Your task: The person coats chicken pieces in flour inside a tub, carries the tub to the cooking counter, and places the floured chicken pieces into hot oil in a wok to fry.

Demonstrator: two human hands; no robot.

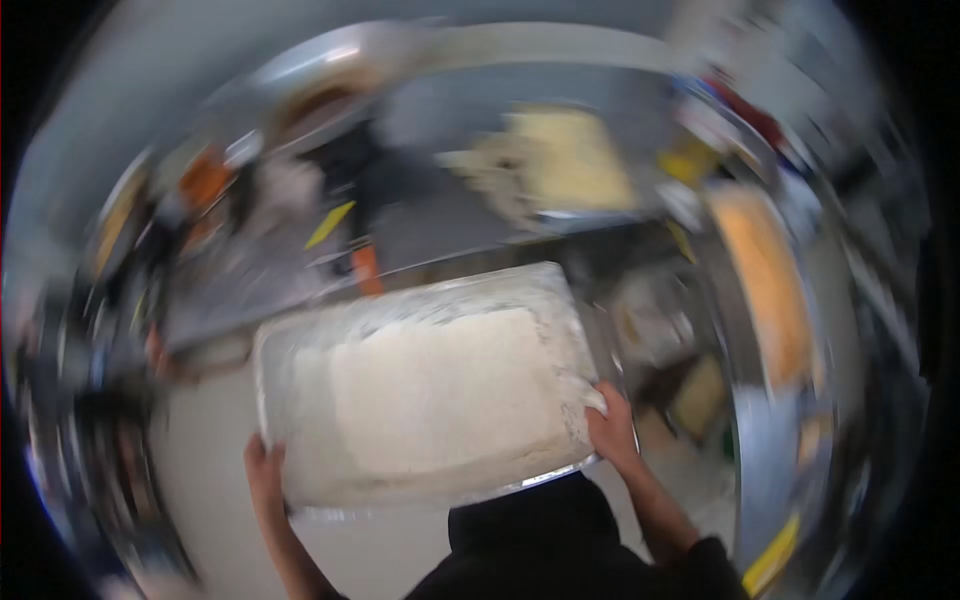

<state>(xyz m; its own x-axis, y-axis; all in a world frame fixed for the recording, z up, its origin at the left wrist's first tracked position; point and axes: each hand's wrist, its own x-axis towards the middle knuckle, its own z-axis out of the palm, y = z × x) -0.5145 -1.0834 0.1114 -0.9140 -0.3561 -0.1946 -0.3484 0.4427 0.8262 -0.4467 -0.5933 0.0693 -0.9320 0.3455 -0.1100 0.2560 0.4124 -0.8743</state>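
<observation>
A large rectangular metal tray [300,480] is held out in front of my body, slightly tilted in view. A pale, flat slab that looks like dough or a floury layer [435,390] covers its middle, with white powder around the edges. My left hand [265,472] grips the tray's left edge near the front corner. On the opposite side, my right hand [611,428] is closed on the right edge, with what looks like a bit of pale cloth or wrap at the fingers. Motion blur hides fine detail.
Beyond the tray runs a grey worktop [420,220]. On it lies a pale yellow slab [575,160] with crumbly pieces beside it. An orange-topped long block [765,285] stands at the right. A large metal bowl [325,100] sits at the back. Blurred shelves line the left.
</observation>
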